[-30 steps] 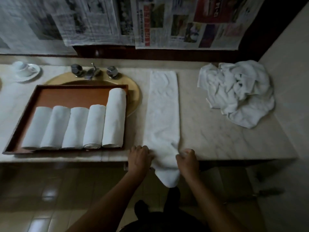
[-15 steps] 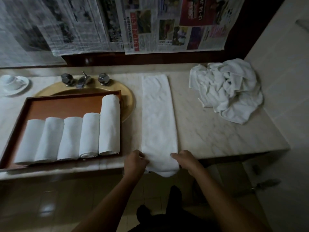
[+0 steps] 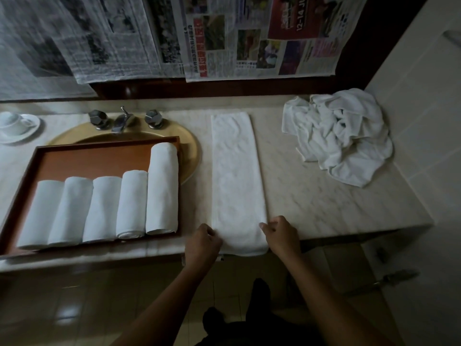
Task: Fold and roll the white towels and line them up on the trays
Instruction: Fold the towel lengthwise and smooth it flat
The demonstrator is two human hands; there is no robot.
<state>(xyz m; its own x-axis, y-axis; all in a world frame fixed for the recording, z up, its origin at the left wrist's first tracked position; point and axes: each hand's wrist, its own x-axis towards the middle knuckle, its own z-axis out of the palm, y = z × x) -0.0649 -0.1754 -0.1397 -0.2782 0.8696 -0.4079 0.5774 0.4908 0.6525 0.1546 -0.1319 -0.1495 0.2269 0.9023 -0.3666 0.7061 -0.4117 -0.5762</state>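
- White folded towel (image 3: 237, 181) lies flat as a long narrow strip on the marble desk (image 3: 324, 203), running from the back wall side to the front edge.
- Near end of the strip sits right at the desk's front edge, overhanging a little.
- Grip, left hand (image 3: 203, 243): narrow, fingers curled on the strip's near-left corner.
- Grip, right hand (image 3: 282, 236): narrow, fingers curled, pinching the strip's near-right edge.
- Wooden tray (image 3: 107, 143) is just left of the strip, partly over the gold sink (image 3: 193, 151).
- Five rolled towels (image 3: 102, 208) lie side by side on the tray's near half, touching. The rightmost is longest.
- Loose towel pile (image 3: 339, 138) is at the back right of the desk, well apart from the strip.
- Tap (image 3: 122, 119) is behind the tray, cup and saucer (image 3: 15, 123) at back left.
- Newspapers (image 3: 224, 38) hang on the wall behind.
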